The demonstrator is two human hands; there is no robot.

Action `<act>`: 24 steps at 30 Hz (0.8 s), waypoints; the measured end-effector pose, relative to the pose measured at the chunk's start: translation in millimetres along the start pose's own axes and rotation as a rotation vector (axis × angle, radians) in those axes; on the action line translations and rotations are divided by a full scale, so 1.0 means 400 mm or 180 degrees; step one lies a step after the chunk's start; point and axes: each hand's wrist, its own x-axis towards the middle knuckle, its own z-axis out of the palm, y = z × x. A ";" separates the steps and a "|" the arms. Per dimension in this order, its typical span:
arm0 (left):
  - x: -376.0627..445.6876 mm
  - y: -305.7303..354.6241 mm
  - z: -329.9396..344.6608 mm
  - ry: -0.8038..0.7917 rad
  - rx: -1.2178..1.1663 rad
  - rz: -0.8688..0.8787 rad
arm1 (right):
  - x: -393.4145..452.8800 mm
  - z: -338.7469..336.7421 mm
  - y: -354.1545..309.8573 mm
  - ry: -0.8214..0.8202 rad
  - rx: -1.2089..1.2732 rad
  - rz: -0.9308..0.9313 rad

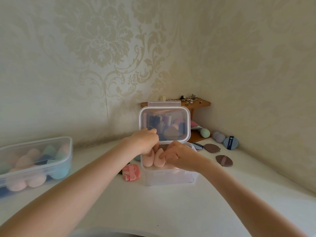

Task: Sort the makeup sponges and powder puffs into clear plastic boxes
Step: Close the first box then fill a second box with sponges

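A small clear plastic box (169, 177) stands mid-table with its hinged lid (164, 124) raised upright behind it. Pink makeup sponges (159, 159) stand inside it. My left hand (145, 141) reaches into the box's back left, fingers curled around a pink sponge (149, 160). My right hand (177, 155) pinches the neighbouring pink sponge from the right. A larger clear box (36, 165) at the left holds several pink, teal and dark sponges. Loose puffs lie around: a pink marbled one (131, 172), two brown ones (224, 160), a blue one (230, 142).
A small wooden shelf (196, 103) with trinkets stands in the wall corner behind the box. A green sponge (204, 132) and a lilac sponge (218, 136) lie near it. The white table (153, 206) curves toward me; wallpapered walls close in behind and right.
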 end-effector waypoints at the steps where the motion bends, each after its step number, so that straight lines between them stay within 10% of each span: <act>1: -0.006 -0.004 -0.005 0.0038 -0.0042 0.0106 | 0.001 -0.001 0.006 -0.0067 -0.0036 -0.0035; 7: -0.023 -0.044 0.019 0.0060 -0.0585 0.0360 | 0.005 -0.023 0.010 -0.0233 0.0397 0.0182; 13: -0.021 -0.043 0.021 0.0047 -0.0612 0.0363 | -0.004 -0.079 0.037 0.0147 0.3315 0.0602; 17: -0.015 -0.048 0.020 -0.0001 -0.0614 0.0317 | 0.006 -0.052 0.002 -0.0231 0.1578 0.0498; 24: -0.008 -0.061 0.004 -0.0230 -0.0756 0.0352 | 0.049 0.016 -0.043 -0.0213 0.0827 0.0227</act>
